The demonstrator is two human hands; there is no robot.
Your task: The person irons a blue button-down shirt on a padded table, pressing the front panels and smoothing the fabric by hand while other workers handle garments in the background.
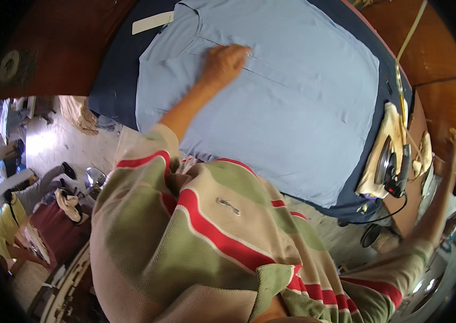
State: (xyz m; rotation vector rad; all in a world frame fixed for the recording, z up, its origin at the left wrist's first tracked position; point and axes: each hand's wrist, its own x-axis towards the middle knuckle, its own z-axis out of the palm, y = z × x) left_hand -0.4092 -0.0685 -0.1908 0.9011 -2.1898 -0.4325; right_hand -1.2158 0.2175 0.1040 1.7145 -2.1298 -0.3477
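Observation:
A light blue shirt [298,107] lies spread flat on a dark blue covered board [115,70], its neckline toward the far left. My left hand [227,63] rests on the front placket with curled fingers, pinching the cloth near the front opening. A white tag [152,22] sticks out beside the collar. My right arm stretches out to the far right, where my right hand [454,151] is smeared and dim; its fingers cannot be made out. Between that arm and the shirt, an iron [392,167] stands on a scorched cream cloth pad [373,175] at the board's right edge.
A black cord [395,212] curves from the iron below the board. Brown wooden panels [61,48] rise at the far left and far right. On the left, people sit on the floor [50,137] among garments and a round metal bowl [94,177].

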